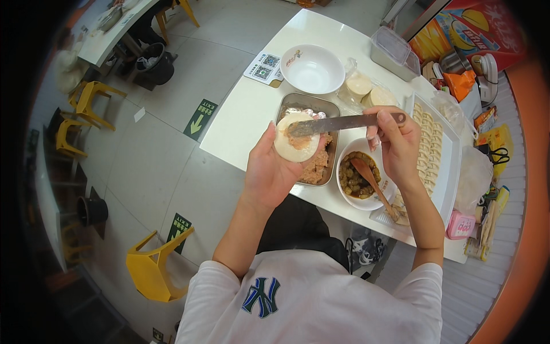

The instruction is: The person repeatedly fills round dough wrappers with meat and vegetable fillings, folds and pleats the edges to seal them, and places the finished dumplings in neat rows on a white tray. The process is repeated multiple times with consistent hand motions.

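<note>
On the palm of my left hand [273,172] lies a round dumpling wrapper [296,148], its fingers curled behind the far edge. Some pinkish minced filling is smeared on the wrapper. My right hand [397,142] grips a flat filling spatula [339,123], whose coated tip rests on the filling. Beneath the wrapper, partly hidden, stands a metal tray [336,155] of minced filling [316,165]. Beside it a white bowl [340,188] holds dark sauce with chopped pieces and a wooden spoon [367,172]. Rows of folded dumplings [434,148] fill part of a white tray [451,189].
A white bowl [313,71], bagged stacks of wrappers [359,84] and a lidded plastic container [395,53] stand at the table's back. Scissors [498,155], bags and a pink box [461,224] lie at the right. Yellow stools [157,275] stand on the floor; a person sits far left.
</note>
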Demonstrator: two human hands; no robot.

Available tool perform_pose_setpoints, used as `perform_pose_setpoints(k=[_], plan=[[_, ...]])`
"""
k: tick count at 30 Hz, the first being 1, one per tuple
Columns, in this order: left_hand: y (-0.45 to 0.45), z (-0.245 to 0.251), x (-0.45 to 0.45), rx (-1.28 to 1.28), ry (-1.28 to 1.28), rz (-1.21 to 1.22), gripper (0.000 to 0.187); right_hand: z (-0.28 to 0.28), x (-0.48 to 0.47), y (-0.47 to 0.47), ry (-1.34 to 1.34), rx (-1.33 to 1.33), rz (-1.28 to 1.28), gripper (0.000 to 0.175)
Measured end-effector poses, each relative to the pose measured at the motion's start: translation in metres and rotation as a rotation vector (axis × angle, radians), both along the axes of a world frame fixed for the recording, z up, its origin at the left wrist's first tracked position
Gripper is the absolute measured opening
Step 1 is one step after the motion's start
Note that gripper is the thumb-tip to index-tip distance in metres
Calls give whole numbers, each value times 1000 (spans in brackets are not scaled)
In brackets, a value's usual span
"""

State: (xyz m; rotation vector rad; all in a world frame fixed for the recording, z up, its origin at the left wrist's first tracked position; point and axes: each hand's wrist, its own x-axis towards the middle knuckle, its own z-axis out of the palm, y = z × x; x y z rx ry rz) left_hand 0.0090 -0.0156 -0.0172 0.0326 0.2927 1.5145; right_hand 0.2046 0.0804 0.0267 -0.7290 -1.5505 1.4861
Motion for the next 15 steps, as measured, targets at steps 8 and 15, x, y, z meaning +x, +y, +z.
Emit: perform_pose_setpoints(k=[8, 15], plan=[[0, -3, -3, 46, -99, -5, 53, -2, 7, 9, 68, -63, -130, 30], [3, -1, 4, 33, -45, 105, 55, -2, 3, -18, -245, 1127, 29, 18]])
